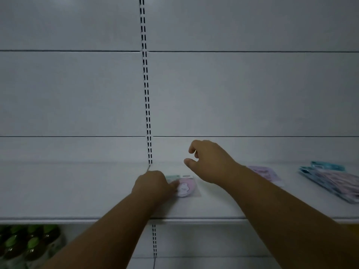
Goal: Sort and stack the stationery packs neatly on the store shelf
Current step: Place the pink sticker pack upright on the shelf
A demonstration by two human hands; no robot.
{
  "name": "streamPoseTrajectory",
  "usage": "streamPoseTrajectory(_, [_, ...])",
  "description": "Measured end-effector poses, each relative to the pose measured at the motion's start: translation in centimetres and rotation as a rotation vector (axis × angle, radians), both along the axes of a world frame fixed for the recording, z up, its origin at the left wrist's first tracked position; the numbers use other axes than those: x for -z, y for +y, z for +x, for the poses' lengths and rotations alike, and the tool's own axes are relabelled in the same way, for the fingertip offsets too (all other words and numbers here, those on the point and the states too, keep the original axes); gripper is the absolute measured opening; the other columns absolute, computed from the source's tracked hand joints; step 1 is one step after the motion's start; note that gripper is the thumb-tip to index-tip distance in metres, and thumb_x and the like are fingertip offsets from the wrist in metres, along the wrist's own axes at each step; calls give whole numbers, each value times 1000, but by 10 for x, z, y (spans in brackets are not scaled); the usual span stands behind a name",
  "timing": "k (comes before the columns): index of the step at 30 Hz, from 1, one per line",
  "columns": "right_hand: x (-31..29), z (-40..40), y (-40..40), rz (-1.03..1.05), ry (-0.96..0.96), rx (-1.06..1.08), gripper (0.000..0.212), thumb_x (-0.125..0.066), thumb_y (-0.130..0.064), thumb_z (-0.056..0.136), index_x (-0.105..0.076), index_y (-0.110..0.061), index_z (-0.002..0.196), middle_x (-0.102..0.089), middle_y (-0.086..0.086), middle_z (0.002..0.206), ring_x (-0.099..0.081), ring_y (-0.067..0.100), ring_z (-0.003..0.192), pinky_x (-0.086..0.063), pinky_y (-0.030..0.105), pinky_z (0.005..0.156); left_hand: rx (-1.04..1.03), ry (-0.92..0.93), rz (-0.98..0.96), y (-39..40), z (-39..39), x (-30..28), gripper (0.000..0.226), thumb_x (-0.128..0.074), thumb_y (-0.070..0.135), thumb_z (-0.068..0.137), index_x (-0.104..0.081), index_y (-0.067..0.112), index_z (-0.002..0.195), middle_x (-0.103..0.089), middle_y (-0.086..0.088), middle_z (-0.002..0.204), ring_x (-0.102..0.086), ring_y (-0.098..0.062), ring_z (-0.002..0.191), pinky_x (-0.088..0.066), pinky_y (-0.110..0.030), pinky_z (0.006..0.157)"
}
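Observation:
A small pack with a pink round item and a green header (185, 186) lies flat on the white shelf (77, 191), near its middle. My left hand (153, 184) rests on the pack's left side, fingers curled over its edge. My right hand (209, 162) hovers above the shelf just right of the pack, thumb and fingers apart, holding nothing. A pale purple pack (266, 173) lies to the right, partly hidden by my right forearm. A pile of blue and pink packs (330, 181) lies at the far right.
A slotted upright (146, 84) runs down the white back panel behind the shelf. Below the shelf at the lower left stand several bottles with green caps (29, 243). The shelf's front edge (194, 219) crosses the view under my forearms.

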State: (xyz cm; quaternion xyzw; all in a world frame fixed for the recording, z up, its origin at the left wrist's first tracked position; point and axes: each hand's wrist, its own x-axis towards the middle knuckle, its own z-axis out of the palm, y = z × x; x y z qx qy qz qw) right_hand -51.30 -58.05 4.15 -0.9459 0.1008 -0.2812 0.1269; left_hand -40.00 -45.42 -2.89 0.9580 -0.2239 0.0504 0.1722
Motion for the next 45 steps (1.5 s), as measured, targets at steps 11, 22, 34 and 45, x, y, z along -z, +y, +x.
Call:
streamPoseTrajectory(11, [62,22,-10,94,313,268,29,-57,-29,88,-59,-10,110,-64,12,115,-59,28,103,-44,30,81,96,240,-60,-26,8,-3,39,-72,48,69,-61,13,84,-68,-8,93,-61,-19,83,-49,-25,75])
streamPoseTrajectory(22, [57,30,4,574,-151,13,42,-71,-8,79,-57,-16,118,-59,-7,80,-59,7,71,-47,26,70,343,379,-714,17,5,-1,37,-66,6,81,-53,19,113,-66,-2,113,-65,-19,97,-58,-41,85])
streamPoseTrajectory(34, [76,15,1,489,-134,-4,11,-71,-20,82,-64,-26,89,-68,-9,84,-60,-1,72,-43,4,62,413,193,-601,32,16,12,24,-74,28,83,-64,27,105,-69,7,106,-63,-9,94,-48,-16,72])
streamPoseTrajectory(45, [72,14,5,603,-26,100,15,-72,-21,82,-66,-14,94,-71,4,76,-64,14,63,-46,24,60,320,239,-496,36,23,1,31,-76,29,80,-57,20,103,-72,1,86,-69,-12,76,-52,-27,65])
